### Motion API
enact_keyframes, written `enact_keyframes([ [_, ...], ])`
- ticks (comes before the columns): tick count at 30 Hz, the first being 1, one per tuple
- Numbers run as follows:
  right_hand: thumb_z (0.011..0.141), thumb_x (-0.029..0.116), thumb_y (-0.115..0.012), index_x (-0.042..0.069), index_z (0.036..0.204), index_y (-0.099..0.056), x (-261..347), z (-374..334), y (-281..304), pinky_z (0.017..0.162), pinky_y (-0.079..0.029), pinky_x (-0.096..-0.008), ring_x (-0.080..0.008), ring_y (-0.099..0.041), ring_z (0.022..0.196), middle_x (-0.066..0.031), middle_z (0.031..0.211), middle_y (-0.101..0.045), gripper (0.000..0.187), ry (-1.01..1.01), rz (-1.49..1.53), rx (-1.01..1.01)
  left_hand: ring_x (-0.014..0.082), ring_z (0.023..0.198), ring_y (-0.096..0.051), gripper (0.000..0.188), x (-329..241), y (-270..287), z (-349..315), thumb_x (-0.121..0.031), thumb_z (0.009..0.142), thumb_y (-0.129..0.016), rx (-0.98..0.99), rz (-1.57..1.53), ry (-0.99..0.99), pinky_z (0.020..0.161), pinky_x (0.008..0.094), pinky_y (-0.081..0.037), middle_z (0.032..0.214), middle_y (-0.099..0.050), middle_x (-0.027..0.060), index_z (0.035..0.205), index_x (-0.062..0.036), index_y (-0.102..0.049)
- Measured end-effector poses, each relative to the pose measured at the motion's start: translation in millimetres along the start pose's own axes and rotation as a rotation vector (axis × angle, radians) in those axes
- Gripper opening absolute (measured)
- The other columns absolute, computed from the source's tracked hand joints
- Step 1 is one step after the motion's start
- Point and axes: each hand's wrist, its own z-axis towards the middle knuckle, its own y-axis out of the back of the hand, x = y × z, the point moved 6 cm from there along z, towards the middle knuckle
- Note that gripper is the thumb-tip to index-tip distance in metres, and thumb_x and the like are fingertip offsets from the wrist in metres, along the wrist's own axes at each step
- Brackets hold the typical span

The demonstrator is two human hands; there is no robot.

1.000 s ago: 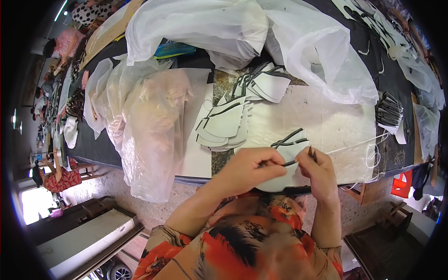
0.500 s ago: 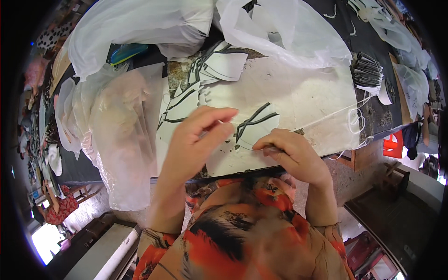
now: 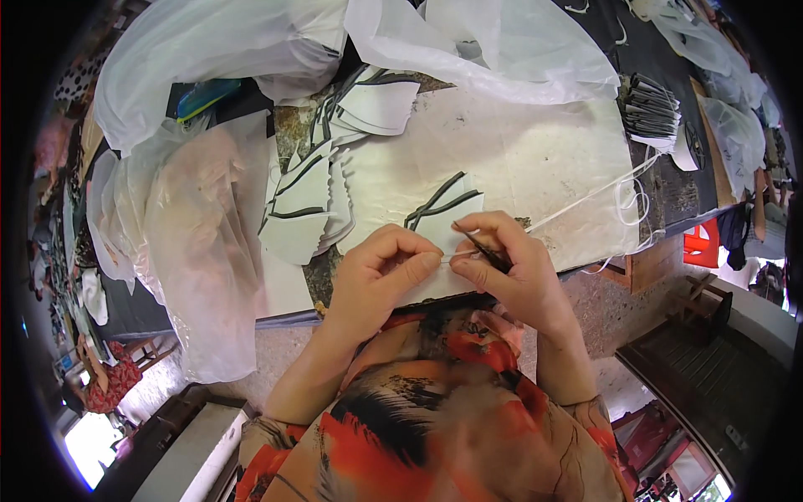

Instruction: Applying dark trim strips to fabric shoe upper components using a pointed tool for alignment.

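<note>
My left hand [image 3: 386, 272] is closed in a pinch on the end of a thin white cord [image 3: 577, 206], just above the near table edge. Facing it, my right hand [image 3: 523, 263] is closed around a dark, narrow, pointed tool [image 3: 485, 249], perhaps snips; its thumb and fingers are close to the same cord end. From behind the right hand the cord runs to the right across the table. Directly beyond my hands lies a white cut piece with black edging strips [image 3: 452, 205], partly covered by my fingers.
Similar white pieces with black strips [image 3: 301, 188] lie in overlapping piles to the left. A bundle of dark-edged pieces [image 3: 652, 109] stands at the right by a loose coil of cord. Plastic bags [image 3: 201, 226] cover the left and far sides. A pale sheet [image 3: 544, 159] covers the middle.
My left hand has come down and right to meet the right hand, and now pinches the cord end. My right hand has turned, bringing the dark tool into view. The view has shifted slightly.
</note>
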Motion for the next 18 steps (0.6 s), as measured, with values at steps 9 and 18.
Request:
enact_keyframes([
  [9, 0.090, 0.008, -0.077, 0.003, 0.096, -0.069, -5, 4, -6, 0.068, -0.046, -0.0292, -0.0161, -0.056, 0.075, -0.0058, 0.086, -0.061, 0.011, 0.081, -0.090, -0.113, 0.0250, 0.099, -0.064, 0.020, -12, 3, -9, -0.010, 0.092, -0.074, -0.125, 0.610, -0.489, 0.088, 0.0339, -0.048, 0.112, -0.069, 0.0065, 0.111, -0.0054, -0.075],
  [18, 0.093, 0.016, -0.071, -0.002, 0.099, -0.068, -3, 27, -10, 0.071, -0.052, -0.0376, -0.0282, -0.064, 0.076, -0.0141, 0.087, -0.065, 0.019, -0.052, -0.231, -0.069, 0.0276, 0.121, -0.055, 0.047, 1, -14, -22, -0.013, 0.086, -0.076, -0.145, 1.027, -0.679, 0.101, 0.0462, -0.040, 0.132, -0.062, 0.0048, 0.131, -0.0076, -0.067],
])
